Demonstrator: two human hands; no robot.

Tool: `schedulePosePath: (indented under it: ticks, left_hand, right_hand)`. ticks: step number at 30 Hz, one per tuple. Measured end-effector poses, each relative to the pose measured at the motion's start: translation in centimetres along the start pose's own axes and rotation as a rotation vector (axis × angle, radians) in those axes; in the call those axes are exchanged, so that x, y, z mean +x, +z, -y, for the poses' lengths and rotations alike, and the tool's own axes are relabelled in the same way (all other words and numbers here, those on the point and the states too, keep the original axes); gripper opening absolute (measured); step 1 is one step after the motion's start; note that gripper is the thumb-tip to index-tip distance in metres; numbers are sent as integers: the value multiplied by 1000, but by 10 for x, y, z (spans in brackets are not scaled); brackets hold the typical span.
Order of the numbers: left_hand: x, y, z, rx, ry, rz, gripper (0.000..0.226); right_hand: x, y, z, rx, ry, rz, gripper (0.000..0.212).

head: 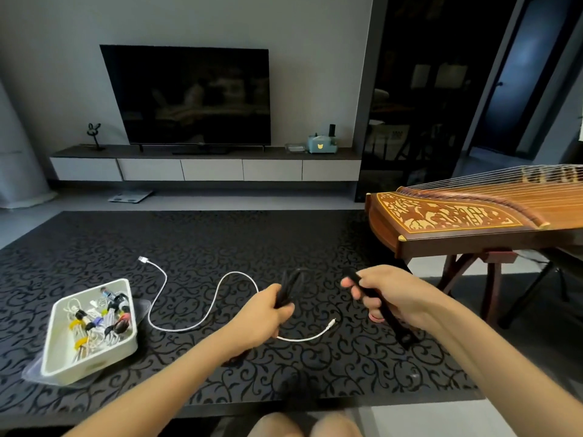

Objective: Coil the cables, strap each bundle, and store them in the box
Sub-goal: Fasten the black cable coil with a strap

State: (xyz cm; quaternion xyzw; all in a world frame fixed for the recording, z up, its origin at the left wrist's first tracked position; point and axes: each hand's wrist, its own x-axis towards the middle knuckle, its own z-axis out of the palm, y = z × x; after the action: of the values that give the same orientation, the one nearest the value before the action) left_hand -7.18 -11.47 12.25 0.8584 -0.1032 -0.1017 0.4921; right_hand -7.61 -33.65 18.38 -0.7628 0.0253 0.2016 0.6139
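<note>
My left hand (268,313) grips a coiled black cable (291,287) whose loops stick up above the fist. My right hand (388,294) holds a black strap (391,320) that slants down to the right past the wrist. Both hands hover above the dark patterned carpet, a small gap apart. A white cable (208,310) lies uncoiled on the carpet, snaking from a plug at the far left to a plug near my left hand. A white box (91,357) sits at the left, holding several strapped cable bundles.
A wooden stringed zither (467,219) on a stand occupies the right side, close to my right arm. A clear plastic bag (34,372) lies under the box. A TV and a low cabinet stand along the far wall. My knees show at the bottom edge.
</note>
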Motion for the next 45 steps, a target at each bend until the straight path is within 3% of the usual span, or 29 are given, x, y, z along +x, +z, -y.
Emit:
schedulePosePath:
  ticks: [2,6,8,12,15,17,19,22,26,29,31,33,35,37,40,42,45]
  left_hand:
    - [5,7,0,-240,-118,-33,10]
    - [9,21,-18,-334,-122,-7,10]
    - [5,23,-27,-328,-68,75,2]
    - [-2,18,-29,-512,2,241,15]
    - [-6,15,-29,-522,27,267,46]
    - [-9,20,-36,-374,35,174,61]
    - [-11,27,-44,-220,69,50,61]
    - [-11,32,-45,-180,75,-78,60]
    - [-7,32,-41,12,92,-266,53]
    - [-5,33,-44,99,59,-312,60]
    - [-2,31,-45,-74,-92,-261,65]
    - [-2,27,-43,-385,-196,-184,52]
    - [-4,23,-42,-602,-192,-115,36]
    - [-7,21,-44,-693,-147,-29,30]
    - [-13,23,-54,-616,-110,39,28]
    - [-15,26,-56,-549,-114,51,27]
    - [-11,27,-49,-508,-102,-4,30]
  right_hand:
    - [-9,12,1,162,-130,-51,33]
    - [-16,51,-4,235,-429,-36,25]
    - [-9,61,-10,151,-438,-94,17]
    - [-4,65,-11,234,-367,-216,18]
    - [-4,67,-14,275,-342,-259,17]
    - [-6,71,-17,251,-317,-279,20]
    - [-8,74,-19,208,-310,-322,24]
    - [-13,75,-21,155,-308,-355,28]
    - [-19,75,-27,61,-319,-302,29]
    - [-24,75,-30,66,-381,-270,24]
    - [-26,68,-33,215,-390,-366,22]
    - [-23,50,-38,384,-333,-534,19]
    - [-17,32,-45,409,-221,-603,18]
    - [-10,27,-48,338,-172,-509,15]
    - [-4,40,-40,291,-198,-279,23]
    - [-1,47,-34,313,-215,-185,31]
    - [1,53,-33,401,-203,-117,26]
